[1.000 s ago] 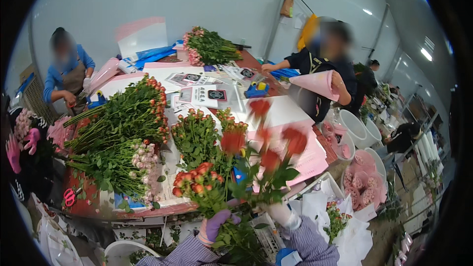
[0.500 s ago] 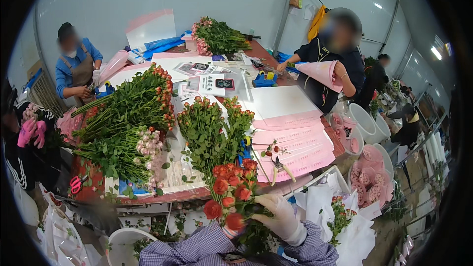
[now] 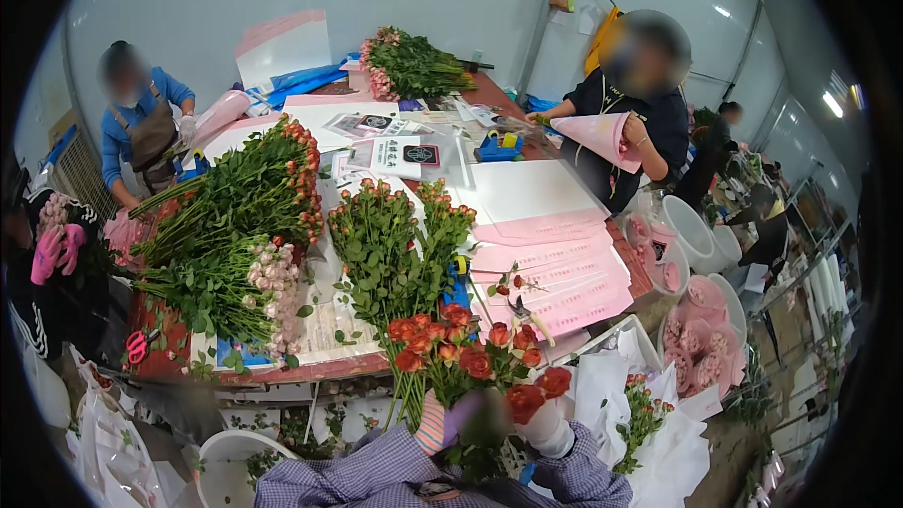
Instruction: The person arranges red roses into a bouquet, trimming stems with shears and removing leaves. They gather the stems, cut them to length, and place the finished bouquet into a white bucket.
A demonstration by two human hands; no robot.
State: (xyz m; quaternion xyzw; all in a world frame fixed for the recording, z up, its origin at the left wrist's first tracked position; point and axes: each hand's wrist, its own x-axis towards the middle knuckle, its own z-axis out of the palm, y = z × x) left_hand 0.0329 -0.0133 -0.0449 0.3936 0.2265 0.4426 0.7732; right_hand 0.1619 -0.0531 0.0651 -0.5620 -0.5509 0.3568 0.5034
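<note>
Close in front of me is a bunch of red-orange spray roses, its blooms leaning against the table's near edge. My left hand, in a glove with a striped cuff, is closed round the stems and leaves below the blooms; part of it is smeared. Beside it, my white-gloved right hand touches the right side of the bunch, its fingers hidden behind large red blooms. Yellow-handled pruning shears lie on pink printed wrapping sheets just beyond. A cut rose sprig is next to them.
Rose piles cover the table's left side, with red scissors near its corner. Blue tape dispensers stand among the papers. A white bucket is at lower left, wrapped bouquets at right. Co-workers stand around the table.
The rose bunch has turned and spread to the right, with large blooms now before my right hand. My right hand has moved slightly down. The co-worker at right has shifted a pink paper cone leftward.
</note>
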